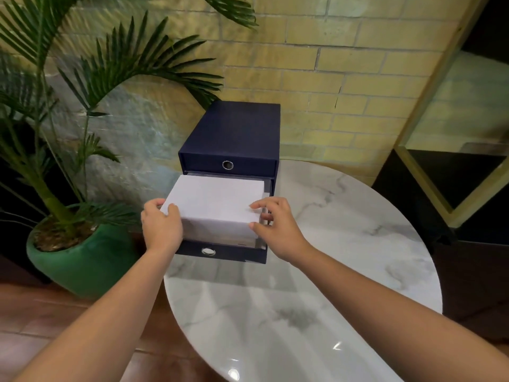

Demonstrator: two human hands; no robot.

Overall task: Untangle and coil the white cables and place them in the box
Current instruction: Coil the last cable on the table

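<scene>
- From the head camera: holding a white box (217, 205) in or just above the pulled-out lower drawer (220, 252) of a dark drawer unit (234, 130), at the back of the marble worktop (330, 244).
- Gripping its near left corner with the left hand (162, 227), thumb on top.
- Pinching its near right corner with the right hand (275, 230), fingers on the lid, thumb on the front face.
- No white cables in sight; cannot tell whether any lie inside the closed box.
- Judged from that: either just fetching the box or already stowing it. Nothing untangled or coiled on show.
</scene>
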